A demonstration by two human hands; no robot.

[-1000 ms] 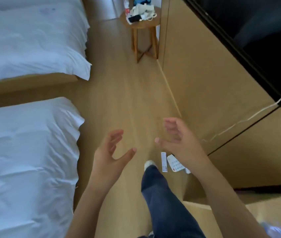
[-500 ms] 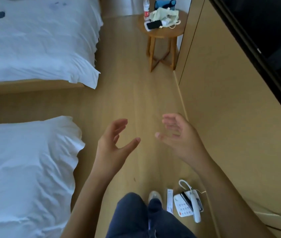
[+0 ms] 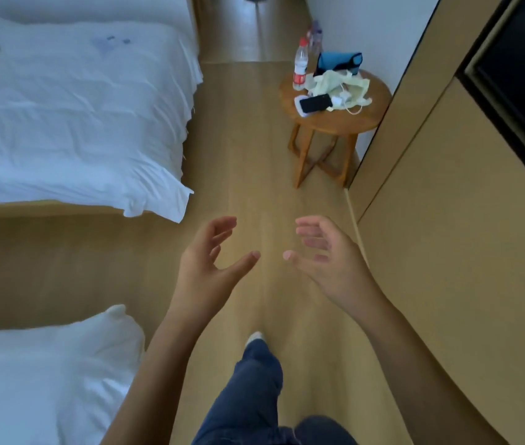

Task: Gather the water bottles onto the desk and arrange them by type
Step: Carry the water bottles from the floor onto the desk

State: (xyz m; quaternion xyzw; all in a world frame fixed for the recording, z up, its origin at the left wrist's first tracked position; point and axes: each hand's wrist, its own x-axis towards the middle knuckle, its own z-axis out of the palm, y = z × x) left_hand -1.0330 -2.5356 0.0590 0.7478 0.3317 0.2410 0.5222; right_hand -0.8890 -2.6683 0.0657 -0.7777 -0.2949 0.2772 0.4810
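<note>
A: Where are the bottles?
B: Red-label water bottle [image 3: 300,65] upright on round worktop [image 3: 335,120], second bottle [image 3: 315,36] behind, beside phone [image 3: 314,103] & cloth bag [image 3: 339,86].
A: Hands?
B: Left hand [image 3: 211,263], right hand [image 3: 328,255]: fingers apart, holding nothing, above floor [image 3: 248,175] btw. bed [image 3: 71,110] & wall.

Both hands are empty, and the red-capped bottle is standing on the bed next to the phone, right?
Not quite. The head view shows the red-capped bottle standing on the round wooden stool by the wall, near the phone, not on the bed. Both the left hand and right hand are indeed empty.
</note>
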